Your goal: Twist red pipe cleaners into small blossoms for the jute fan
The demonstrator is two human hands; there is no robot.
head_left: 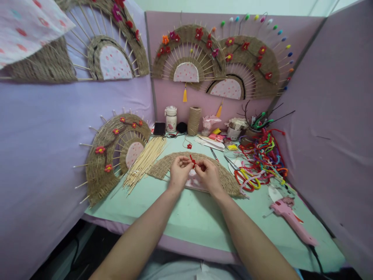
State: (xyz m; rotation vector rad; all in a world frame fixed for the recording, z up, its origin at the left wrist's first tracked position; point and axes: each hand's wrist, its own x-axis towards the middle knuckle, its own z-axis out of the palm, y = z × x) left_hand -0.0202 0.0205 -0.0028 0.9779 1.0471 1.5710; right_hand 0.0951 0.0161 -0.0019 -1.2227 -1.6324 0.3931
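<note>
Between my two hands is a small piece of red pipe cleaner [192, 160], bent into loops. My left hand [181, 169] pinches it from one side with thumb and fingertips. From the other side my right hand [208, 173] closes on it the same way. Below them a fan-shaped piece wound with jute twine [227, 175] lies flat on the table, its spotted fabric centre partly hidden by my hands. A finished red pipe-cleaner flower [189, 146] rests just beyond the fan's upper edge.
Thin wooden sticks [147, 161] lie left, beside an upright decorated fan [100, 163]. Scissors [243, 175], a heap of coloured pipe cleaners [268, 155] and a pink glue gun [294, 221] with its cord are at right. A twine spool [194, 121] and a white jar [171, 119] stand behind.
</note>
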